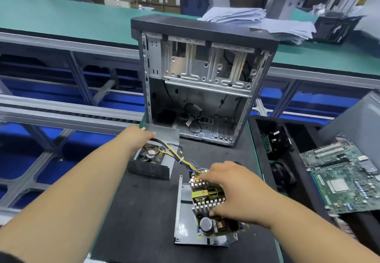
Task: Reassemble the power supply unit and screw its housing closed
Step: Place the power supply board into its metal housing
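Two bare hands on black mat [148, 211]. Left hand [139, 137] at 11 o'clock, fingers curled over rear wall of housing cover [162, 159]; grips it, fingertips partly hidden behind the wall. Fan [151, 155] inside cover, facing up. Right hand [232, 190] at 5 o'clock, fingers and thumb clamped round circuit board [209, 207], thumb on near heatsink fins, fingers on far edge. Board with finned heatsinks, yellow transformer, big capacitor, sits over grey base plate [183, 221]; seated or lifted, cannot tell. Wire bundle [181, 159], yellow, purple, black, tied with white ties, runs from cover to board's far end; strung across gap between the two housing halves. Cover and base plate apart, cover at 11, base at 6.

Open computer case [205, 81] upright at 12 o'clock, just behind cover, side off, loose cables at bottom. Black tray [287, 159] at 3 o'clock holding dark parts. Green motherboard [341, 178] tilted over tray's right edge. Paper stack [257, 22] at 1 o'clock on green bench [61, 17] behind case. Conveyor rails [61, 108] at 9 o'clock.
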Demonstrator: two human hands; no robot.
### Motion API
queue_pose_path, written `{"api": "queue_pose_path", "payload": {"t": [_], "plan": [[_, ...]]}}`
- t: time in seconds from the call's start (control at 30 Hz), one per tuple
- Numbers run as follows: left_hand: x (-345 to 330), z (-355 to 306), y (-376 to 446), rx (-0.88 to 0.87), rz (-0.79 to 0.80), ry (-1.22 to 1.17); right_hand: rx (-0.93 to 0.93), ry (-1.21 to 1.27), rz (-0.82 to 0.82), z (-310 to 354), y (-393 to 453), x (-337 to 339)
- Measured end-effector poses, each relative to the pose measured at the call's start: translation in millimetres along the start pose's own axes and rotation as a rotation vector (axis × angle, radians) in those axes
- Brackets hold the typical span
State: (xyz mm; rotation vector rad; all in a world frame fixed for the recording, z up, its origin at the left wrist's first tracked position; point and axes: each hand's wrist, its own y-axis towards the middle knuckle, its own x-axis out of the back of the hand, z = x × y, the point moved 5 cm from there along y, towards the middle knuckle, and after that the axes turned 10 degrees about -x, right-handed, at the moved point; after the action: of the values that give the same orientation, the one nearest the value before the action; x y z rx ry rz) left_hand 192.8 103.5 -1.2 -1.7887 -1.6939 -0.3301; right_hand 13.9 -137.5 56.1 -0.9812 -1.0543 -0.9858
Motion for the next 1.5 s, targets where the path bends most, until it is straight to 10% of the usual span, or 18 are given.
{"api": "queue_pose_path", "payload": {"t": [0.27,0.4,0.5,0.67,1.27,1.5], "plan": [[-19,15,-6,-0.098,0.073,0.544,-0.037,-0.013,0.010,13,4,-19],[-16,-19,-41,-0.455,-0.117,0.517,-0.047,0.004,-0.001,13,7,-20],[-29,-46,-85,-0.796,0.221,0.112,-0.056,0.012,-0.016,12,8,-19],[-55,-61,-135,-1.072,0.517,0.406,-0.092,0.095,-0.051,8,9,-15],[-72,-37,-152,-1.018,0.362,0.485,-0.233,0.741,-0.112,-55,4,1],[-77,-37,-158,-1.029,0.332,0.405,-0.427,0.399,0.072,-94,18,-38]]}}
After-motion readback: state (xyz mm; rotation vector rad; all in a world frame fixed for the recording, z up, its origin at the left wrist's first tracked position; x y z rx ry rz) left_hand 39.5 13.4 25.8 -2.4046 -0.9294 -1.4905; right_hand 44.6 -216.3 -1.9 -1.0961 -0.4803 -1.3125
